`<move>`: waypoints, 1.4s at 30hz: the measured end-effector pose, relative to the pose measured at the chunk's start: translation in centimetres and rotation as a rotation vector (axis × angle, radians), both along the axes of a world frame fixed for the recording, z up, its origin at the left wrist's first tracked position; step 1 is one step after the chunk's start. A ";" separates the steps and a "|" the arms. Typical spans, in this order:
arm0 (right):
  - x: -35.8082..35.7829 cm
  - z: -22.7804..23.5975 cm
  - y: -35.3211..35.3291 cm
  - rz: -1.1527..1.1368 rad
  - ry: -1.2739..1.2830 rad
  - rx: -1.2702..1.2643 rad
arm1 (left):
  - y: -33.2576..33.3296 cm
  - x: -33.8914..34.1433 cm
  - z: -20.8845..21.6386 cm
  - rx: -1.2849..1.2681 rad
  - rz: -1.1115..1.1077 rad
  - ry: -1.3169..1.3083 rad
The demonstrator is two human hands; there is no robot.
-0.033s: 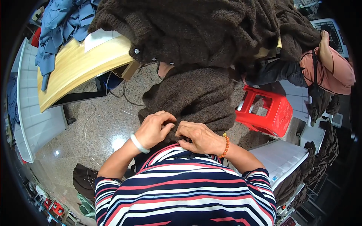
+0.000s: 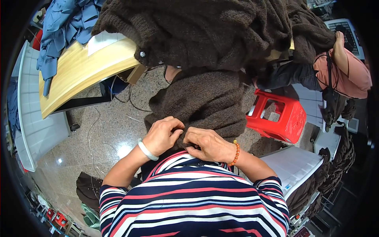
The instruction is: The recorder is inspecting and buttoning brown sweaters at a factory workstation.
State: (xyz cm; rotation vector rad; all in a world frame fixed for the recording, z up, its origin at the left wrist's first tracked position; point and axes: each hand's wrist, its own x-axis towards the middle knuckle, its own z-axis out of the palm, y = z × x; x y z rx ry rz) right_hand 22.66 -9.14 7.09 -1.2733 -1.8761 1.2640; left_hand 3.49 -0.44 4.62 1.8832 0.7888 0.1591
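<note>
The left hand [image 2: 159, 136] seems slightly farther right.

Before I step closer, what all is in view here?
Brown knit: count unclear, dark brown, top and middle
Blue garments: several, blue, upper left
Tabletop: one, pale wood, upper left
Sheet: one, white, on the tabletop
Bins: at least two, white, far left and lower right
Stool: one, red, right of centre
Co-worker: one, pink top, upper right
Dark cloths: several, brownish, lower left and right
Rim items: many, mixed, too small to name
Striped top: one, multicoloured, bottom centre
Bangle: one, white, left wrist
Bead bracelet: one, orange, right wrist
Left grip: one, bare, at the brown knit
Right grip: one, bare, beside the left
</note>
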 end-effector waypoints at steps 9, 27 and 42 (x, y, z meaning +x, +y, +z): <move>-0.3 -0.2 -0.1 -0.001 -0.094 0.109 | -0.7 1.3 -1.1 0.165 0.059 0.240; -1.2 -0.2 0.7 -0.131 -0.206 0.329 | 1.7 -0.5 0.2 -0.648 0.370 -0.307; -1.9 0.1 1.5 -0.369 -0.250 0.449 | 1.6 -0.4 -0.4 -1.088 0.403 -0.428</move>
